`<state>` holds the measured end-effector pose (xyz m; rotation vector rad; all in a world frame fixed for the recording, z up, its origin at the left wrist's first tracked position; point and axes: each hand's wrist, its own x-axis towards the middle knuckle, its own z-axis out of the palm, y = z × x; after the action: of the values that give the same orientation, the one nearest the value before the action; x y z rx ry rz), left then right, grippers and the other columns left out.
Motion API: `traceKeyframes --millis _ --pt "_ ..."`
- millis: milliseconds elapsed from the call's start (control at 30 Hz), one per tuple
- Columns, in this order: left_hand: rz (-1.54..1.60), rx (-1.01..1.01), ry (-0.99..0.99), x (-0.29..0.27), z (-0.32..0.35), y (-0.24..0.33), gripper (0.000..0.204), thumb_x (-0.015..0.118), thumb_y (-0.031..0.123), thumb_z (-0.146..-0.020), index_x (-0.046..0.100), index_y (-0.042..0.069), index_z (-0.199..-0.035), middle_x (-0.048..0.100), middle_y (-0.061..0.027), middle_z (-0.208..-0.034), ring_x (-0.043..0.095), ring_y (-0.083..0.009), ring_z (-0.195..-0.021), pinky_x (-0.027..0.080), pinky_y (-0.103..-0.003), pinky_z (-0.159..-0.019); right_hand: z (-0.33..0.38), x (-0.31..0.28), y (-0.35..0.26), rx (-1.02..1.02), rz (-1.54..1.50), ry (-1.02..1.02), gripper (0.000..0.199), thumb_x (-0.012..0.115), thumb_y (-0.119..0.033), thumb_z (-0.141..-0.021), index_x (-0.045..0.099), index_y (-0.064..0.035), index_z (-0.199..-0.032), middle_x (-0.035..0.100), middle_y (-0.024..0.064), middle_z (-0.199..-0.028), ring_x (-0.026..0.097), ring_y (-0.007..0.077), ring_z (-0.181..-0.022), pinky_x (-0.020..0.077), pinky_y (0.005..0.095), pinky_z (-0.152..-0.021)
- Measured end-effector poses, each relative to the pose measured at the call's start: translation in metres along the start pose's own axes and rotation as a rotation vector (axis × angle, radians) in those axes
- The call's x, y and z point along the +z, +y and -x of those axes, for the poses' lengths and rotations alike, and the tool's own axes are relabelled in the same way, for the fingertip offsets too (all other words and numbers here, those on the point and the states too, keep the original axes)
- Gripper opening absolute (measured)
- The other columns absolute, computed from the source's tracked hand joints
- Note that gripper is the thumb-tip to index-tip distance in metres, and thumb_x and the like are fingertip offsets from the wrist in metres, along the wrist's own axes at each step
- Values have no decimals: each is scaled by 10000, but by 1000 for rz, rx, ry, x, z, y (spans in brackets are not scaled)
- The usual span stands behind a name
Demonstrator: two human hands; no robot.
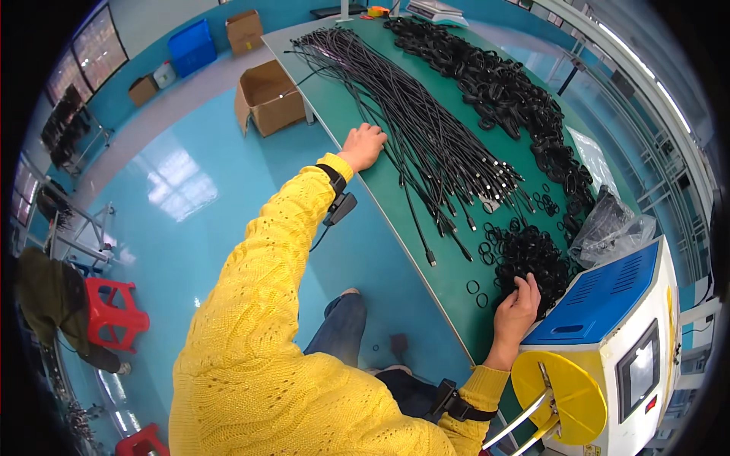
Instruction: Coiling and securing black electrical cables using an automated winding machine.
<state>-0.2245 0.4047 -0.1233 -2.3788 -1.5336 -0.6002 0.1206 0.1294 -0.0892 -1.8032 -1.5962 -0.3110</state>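
A long bundle of black cables [426,114] with metal plugs at the near end lies along the green table [334,114]. My left hand [365,146] is at the bundle's left edge, its fingers curled down onto a cable. At the near end of the table is a pile of small black rings [532,262], with several loose ones around it. My right hand [518,308] is at the pile's near edge. Its fingers are bent and drawn together at the rings; whatever is between the fingertips is hidden.
A blue and white machine [601,304] with a yellow disc [559,397] stands close by my right hand. Coiled black cables [502,91] run along the table's far right side, near a clear plastic bag [612,228]. An open cardboard box [266,99] sits on the floor beyond the left edge.
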Motion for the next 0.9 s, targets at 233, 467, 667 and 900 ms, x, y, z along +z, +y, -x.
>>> traceKeyframes --millis 233,467,667,900 --pt "312 294 441 -57 1 13 118 538 70 -787 521 84 -903 533 -68 -811 520 -267 -828 418 -407 -736 3 -3 12 26 59 61 224 496 34 -755 584 -11 -956 539 180 -1135 500 365 -1044 390 428 -932" --pt "619 339 514 -142 77 71 130 534 6 -794 517 56 -913 495 -85 -753 484 -267 -692 408 -359 -622 12 -10 -6 111 -97 149 187 476 -51 -839 587 -13 -986 553 189 -1117 532 353 -1010 402 376 -912" --pt "660 457 461 -182 146 118 113 523 -2 -818 567 39 -913 484 -81 -743 466 -220 -650 391 -304 -559 31 -26 -32 18 -415 193 279 448 -83 -847 566 -19 -1092 565 170 -1127 538 321 -1047 417 331 -896" --pt "695 442 413 -204 193 129 115 564 17 -795 592 53 -900 477 -74 -732 462 -210 -654 376 -305 -549 102 -73 -83 275 -866 -79 325 466 -9 -792 555 -3 -1103 606 129 -1021 579 166 -863 470 272 -694"
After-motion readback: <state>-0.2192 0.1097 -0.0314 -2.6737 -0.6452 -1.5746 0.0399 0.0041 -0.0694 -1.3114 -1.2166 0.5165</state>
